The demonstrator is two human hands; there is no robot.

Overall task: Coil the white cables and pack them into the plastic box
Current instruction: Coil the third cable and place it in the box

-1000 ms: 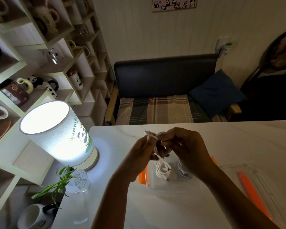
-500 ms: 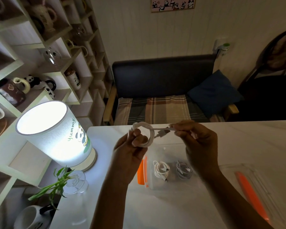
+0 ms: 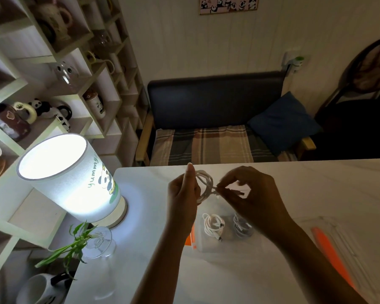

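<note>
Head view, centre of frame. The left hand point(image 3: 182, 194) holds a coiled white cable point(image 3: 204, 186) above the white worktop point(image 3: 316, 194), its grip closed round the left edge of the loop with the thumb pointing up. The right hand point(image 3: 253, 198) meets the coil from the right; its thumb and fingertips pinch the cable's loose end where it crosses the loop. Directly below the hands, the clear plastic box point(image 3: 208, 246) rests on the worktop with an orange latch point(image 3: 189, 236) at its left side. Inside it lie two packed coils side by side: a white one point(image 3: 213, 226) to the left and a second point(image 3: 241, 227) to the right, partly hidden by the right wrist. At lower right lies the transparent lid point(image 3: 347, 238) with an orange strip point(image 3: 331, 255). A lit cylindrical lamp point(image 3: 68, 178) stands at the worktop's left end, a glass vase with green stems point(image 3: 97, 242) just in front of it.
</note>
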